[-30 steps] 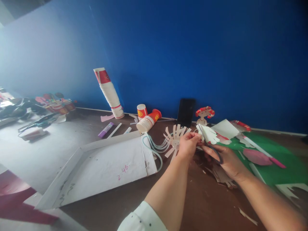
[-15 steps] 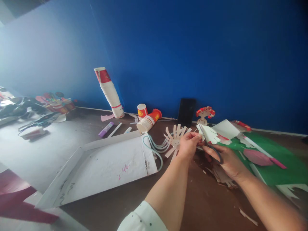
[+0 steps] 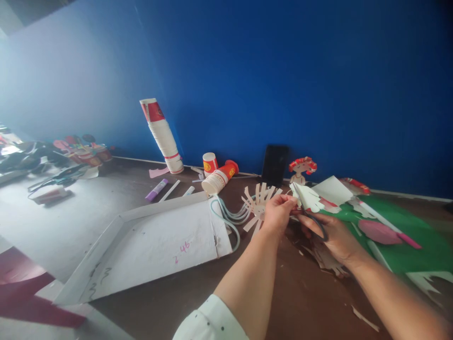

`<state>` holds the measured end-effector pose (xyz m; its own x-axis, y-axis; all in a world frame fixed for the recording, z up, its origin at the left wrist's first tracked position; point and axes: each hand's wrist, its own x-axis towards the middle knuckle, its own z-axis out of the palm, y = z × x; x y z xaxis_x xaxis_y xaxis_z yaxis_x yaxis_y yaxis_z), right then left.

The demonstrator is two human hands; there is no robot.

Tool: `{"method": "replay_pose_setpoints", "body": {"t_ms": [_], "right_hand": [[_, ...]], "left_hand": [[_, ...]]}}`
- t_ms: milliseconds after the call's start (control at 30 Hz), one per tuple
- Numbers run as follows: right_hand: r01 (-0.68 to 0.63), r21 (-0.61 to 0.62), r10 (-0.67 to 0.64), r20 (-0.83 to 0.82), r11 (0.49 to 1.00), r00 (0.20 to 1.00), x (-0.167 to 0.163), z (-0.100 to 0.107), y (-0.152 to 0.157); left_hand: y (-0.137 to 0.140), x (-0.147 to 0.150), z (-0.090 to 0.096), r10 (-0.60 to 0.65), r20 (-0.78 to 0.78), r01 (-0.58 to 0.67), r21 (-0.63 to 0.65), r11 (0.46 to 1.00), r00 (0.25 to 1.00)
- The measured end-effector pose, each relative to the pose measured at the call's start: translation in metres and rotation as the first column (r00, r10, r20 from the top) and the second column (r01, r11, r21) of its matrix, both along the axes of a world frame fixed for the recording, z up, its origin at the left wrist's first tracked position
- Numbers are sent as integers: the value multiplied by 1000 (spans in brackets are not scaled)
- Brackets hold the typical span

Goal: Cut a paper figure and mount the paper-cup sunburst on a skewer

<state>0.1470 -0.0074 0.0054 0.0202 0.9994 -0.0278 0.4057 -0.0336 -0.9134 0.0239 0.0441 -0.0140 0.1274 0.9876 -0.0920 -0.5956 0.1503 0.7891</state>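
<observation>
My right hand has its fingers in the dark handles of a pair of scissors, whose blades point up and away beside a pale piece of paper with cut, lobed edges. Close against it, my left hand pinches a small bit of pale paper at the blades; the fingertips partly hide it. Just left of that hand lies a paper cup cut into spread strips. Brown paper scraps lie under my right hand.
A white box lid and a coiled pale cable lie to the left. Behind stand a leaning stack of cups, a dark phone and a red-trimmed paper figure. At right, a pink marker rests on green paper.
</observation>
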Motion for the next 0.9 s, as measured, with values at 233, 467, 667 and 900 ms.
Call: {"method": "replay_pose_setpoints", "body": {"t_ms": [233,467,667,900], "right_hand": [[-46,-17,45,-33,999,998,1,1,-1],[-132,-1,132,-27,991,991,4,-1,1],[-58,-113,44,-119,992,992,0,1,-8],[226,-69,-234,-161,972,959,28,15,-21]], "left_hand": [[7,-1,-2,5,-2,-5,-24,1000,1000],[17,-10,-2,139,15,-139,15,990,990],[18,-12,-2,156,113,-161,40,986,981],[14,-15,7,163,52,-165,32,986,985]]}}
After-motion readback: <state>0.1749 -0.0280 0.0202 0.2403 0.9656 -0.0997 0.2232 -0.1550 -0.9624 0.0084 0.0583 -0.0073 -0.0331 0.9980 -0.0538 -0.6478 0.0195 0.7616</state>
